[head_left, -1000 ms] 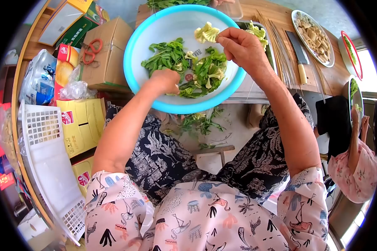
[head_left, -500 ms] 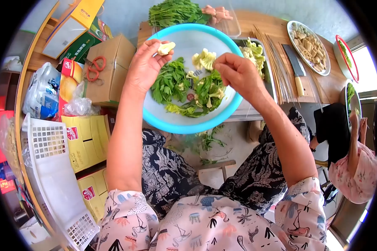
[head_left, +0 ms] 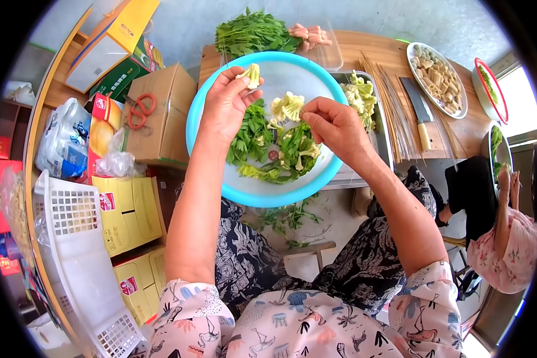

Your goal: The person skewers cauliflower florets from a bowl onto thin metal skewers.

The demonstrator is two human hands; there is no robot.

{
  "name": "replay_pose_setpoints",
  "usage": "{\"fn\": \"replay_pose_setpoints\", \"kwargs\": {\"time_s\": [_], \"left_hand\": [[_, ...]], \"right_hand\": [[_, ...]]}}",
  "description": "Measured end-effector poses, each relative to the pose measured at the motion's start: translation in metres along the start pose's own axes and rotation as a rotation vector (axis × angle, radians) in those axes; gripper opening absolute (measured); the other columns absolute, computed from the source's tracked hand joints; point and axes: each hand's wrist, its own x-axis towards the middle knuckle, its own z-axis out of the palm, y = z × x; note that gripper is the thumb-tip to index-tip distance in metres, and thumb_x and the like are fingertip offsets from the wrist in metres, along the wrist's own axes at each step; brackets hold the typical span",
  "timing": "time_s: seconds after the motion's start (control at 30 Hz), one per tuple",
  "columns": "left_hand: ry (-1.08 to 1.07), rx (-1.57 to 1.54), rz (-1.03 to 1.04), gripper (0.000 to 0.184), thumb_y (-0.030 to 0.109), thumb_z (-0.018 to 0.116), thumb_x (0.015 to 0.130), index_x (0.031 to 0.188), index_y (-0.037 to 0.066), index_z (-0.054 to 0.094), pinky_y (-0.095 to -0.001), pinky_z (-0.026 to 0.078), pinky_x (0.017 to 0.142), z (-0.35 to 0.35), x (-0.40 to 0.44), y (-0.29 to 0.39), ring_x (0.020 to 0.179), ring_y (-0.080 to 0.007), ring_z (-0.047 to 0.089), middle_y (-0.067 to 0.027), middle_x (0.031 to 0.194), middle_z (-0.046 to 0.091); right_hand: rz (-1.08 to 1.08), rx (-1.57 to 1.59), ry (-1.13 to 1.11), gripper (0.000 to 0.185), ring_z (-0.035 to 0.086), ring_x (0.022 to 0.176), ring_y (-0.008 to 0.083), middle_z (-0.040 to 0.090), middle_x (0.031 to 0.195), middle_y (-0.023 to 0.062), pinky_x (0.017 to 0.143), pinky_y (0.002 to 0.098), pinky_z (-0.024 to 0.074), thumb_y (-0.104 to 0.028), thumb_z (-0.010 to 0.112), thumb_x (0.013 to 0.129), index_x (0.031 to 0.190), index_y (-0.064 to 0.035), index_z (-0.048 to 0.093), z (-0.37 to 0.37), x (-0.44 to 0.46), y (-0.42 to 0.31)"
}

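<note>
My left hand [head_left: 227, 101] pinches a pale cauliflower floret [head_left: 252, 76] between thumb and fingers, above the left part of a blue-rimmed basin [head_left: 212, 173]. My right hand [head_left: 337, 128] is closed on the end of a thin skewer [head_left: 273, 88], which runs up and left toward the left hand. Another cauliflower piece [head_left: 287, 107] sits on the skewer, close to the right fingertips. Whether the tip touches the left floret I cannot tell. Below, bunches of green leaves [head_left: 253, 134] and several skewered greens with cauliflower [head_left: 301, 149] lie in the basin.
Right of the basin are a tray of cauliflower [head_left: 359, 95], loose skewers [head_left: 391, 107], a cleaver [head_left: 417, 104] and an oval plate of food [head_left: 438, 74]. A leafy bunch [head_left: 253, 33] lies behind. Scissors [head_left: 141, 111] hang at a carton [head_left: 167, 119]. Another person's hand [head_left: 506, 179] shows at right.
My right hand has turned, bringing the skewer's near end into its pinch. The left floret is now tilted more upright. The whole view has shifted slightly.
</note>
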Motion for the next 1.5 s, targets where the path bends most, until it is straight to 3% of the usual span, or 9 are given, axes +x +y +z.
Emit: {"fn": "replay_pose_setpoints", "kwargs": {"time_s": [1.5], "left_hand": [[-0.041, 0.152, 0.034, 0.013, 0.004, 0.064, 0.084, 0.097, 0.005, 0.059, -0.0294, 0.051, 0.078, 0.0057, 0.0006, -0.0027, 0.086, -0.0196, 0.063, -0.0101, 0.096, 0.064]], "right_hand": [[-0.093, -0.193, 0.068, 0.009, 0.049, 0.051, 0.0103, 0.052, 0.057, 0.0043, 0.05, 0.0271, 0.0411, -0.009, 0.058, 0.087, 0.085, -0.0004, 0.06, -0.0075, -0.002, 0.0009]]}}
